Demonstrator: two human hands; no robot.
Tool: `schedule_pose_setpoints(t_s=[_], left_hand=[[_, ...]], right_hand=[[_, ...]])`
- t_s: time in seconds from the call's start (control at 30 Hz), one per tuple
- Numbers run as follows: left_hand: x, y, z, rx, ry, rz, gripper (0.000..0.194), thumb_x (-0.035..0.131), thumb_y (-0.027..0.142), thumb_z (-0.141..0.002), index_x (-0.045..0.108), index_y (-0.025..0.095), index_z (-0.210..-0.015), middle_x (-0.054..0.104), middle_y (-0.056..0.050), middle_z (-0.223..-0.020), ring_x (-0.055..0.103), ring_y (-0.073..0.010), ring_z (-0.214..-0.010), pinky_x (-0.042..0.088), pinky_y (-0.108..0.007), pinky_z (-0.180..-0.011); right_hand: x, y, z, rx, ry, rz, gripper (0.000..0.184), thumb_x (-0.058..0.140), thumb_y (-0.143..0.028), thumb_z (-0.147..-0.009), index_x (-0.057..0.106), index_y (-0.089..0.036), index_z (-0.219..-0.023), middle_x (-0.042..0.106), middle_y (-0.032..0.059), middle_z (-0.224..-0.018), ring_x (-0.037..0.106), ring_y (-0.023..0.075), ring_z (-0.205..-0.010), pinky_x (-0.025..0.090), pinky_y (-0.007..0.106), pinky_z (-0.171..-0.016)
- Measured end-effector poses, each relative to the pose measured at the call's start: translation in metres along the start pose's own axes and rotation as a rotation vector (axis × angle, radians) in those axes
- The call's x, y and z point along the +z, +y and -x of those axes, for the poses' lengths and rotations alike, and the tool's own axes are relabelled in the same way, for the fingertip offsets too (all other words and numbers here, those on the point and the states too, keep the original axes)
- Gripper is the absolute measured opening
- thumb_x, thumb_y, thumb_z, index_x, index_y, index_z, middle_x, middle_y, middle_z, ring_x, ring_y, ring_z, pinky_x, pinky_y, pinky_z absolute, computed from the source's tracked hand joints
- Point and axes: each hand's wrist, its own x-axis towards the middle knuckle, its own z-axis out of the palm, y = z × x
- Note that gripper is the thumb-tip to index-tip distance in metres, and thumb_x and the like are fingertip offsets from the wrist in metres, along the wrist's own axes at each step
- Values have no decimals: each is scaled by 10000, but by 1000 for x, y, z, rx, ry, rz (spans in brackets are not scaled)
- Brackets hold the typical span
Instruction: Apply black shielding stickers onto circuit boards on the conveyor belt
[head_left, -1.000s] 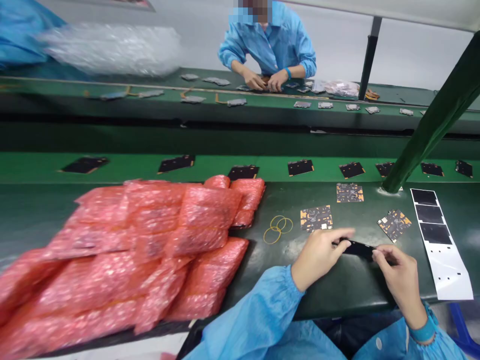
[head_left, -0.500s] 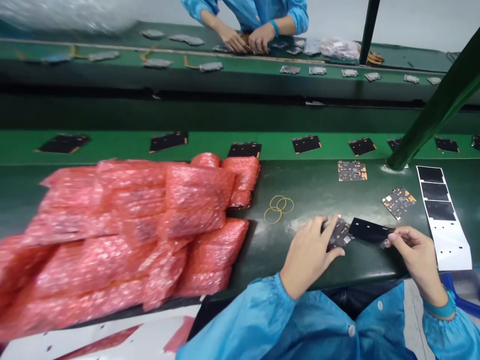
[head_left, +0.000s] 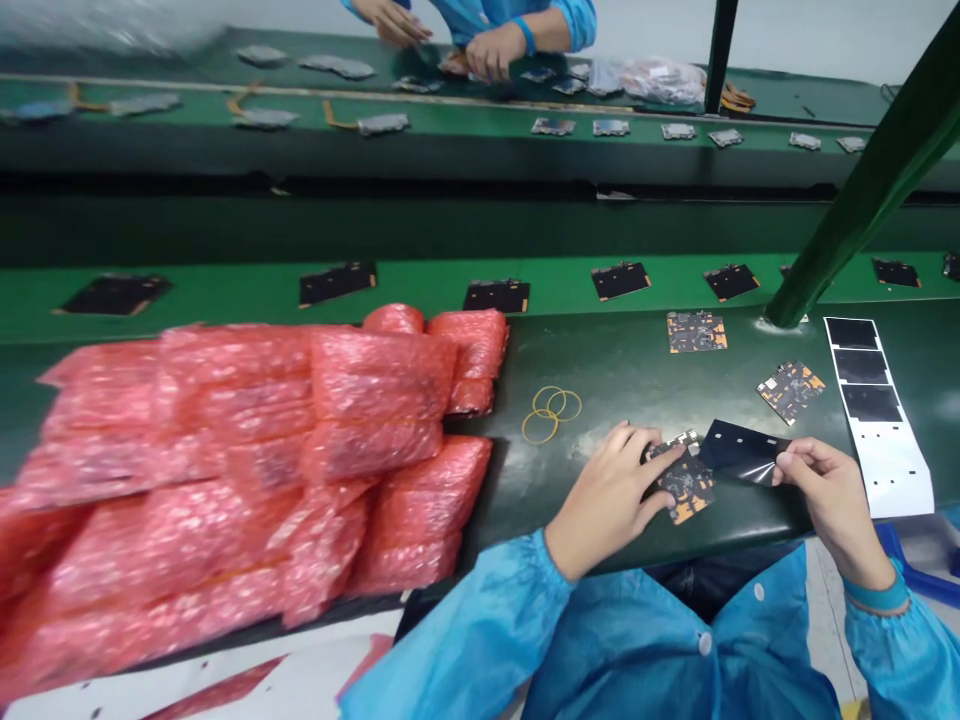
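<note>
The left hand (head_left: pixel 611 490) grips the circuit board (head_left: pixel 681 485) by its left edge over the green worktop (head_left: pixel 570 350), apparently for steadiness; the right hand (head_left: pixel 831 500) pinches the adjacent black film (head_left: pixel 739 452) endwise, likely keeping its face unobstructed.

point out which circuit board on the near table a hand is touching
The circuit board at the left hand's fingertips, closest to the person; the other two lie farther back, untouched.

One head-worn cam, facing forward and down over the workbench (head_left: pixel 570 350), left hand (head_left: pixel 607 492) and right hand (head_left: pixel 834 495) pretty close, far bench (head_left: pixel 480 128) way off up top.
</note>
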Motion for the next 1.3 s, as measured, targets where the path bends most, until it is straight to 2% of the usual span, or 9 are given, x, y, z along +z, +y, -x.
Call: schedule_pose_setpoints(t_s=[0.17,0.23,0.4,0.57,0.73,0.9,1.0,1.1,1.3], left_hand=[[29,32,2,-204,194,-12,612,873,579,-779,680,137,-1155,620,-209,-1282,572,-429,-1254,508,-643,-1090],[31,40,0,-267,263,71,514,780,580,-870,676,135,-1107,628,-222,-1288,579,-432,-1268,462,-673,-1130],[10,40,-7,-363,300,607,339,525,295,-1017,662,196,-1311,762,-99,-1190,728,-234,-1097,576,-395,-1025],[-2,35,-12,-466,250,757,270,677,352,-916,687,182,-707,696,13,-636,673,-140,-611,526,-228,-622],[-1,43,-8,-491,309,774,321,678,359,-921,680,183,-653,703,14,-608,679,-138,-588,510,-219,-597],[4,48,0,-442,226,682,250,646,362,-976,779,211,-1124,815,-23,-886,749,-185,-720,592,-270,-688],[10,45,8,-304,184,350,669,748,392,-922,541,241,-1540,737,-109,-1324,710,-309,-1153,595,-431,-979],[17,39,14,-170,111,132,873,778,355,-903,358,224,-1657,639,-158,-1447,573,-381,-1346,506,-536,-1114],[12,25,19,-98,31,178,1001,746,288,-921,138,259,-1716,599,-141,-1491,543,-369,-1380,474,-549,-1166]], right_hand=[[4,-3,-1,15,-14,-1,267,854,-434,-760,724,-202,-740,709,17,-608,660,166,-576,534,283,-615],[6,-5,-2,14,-25,24,280,852,-448,-761,719,-203,-730,706,17,-599,661,169,-572,536,286,-610],[12,-8,-1,-4,-112,71,286,853,-459,-755,729,-204,-719,715,26,-588,687,181,-564,562,295,-604],[17,-6,5,-103,-11,192,228,801,-438,-826,826,-220,-888,777,39,-688,750,211,-640,632,340,-678],[24,-4,9,-151,47,217,251,811,-426,-815,835,-224,-963,806,44,-791,760,210,-690,638,330,-693],[25,-5,9,-134,81,284,293,824,-465,-780,729,-205,-685,659,-6,-578,582,137,-525,481,245,-506],[13,-7,5,-81,133,279,320,843,-496,-747,731,-201,-695,676,2,-608,590,141,-548,485,251,-533],[2,-9,2,30,48,267,374,862,-551,-704,743,-196,-696,691,17,-591,624,159,-533,497,260,-520],[15,-6,13,156,-85,280,433,841,-612,-726,718,-201,-672,649,2,-496,639,170,-438,517,258,-455]])
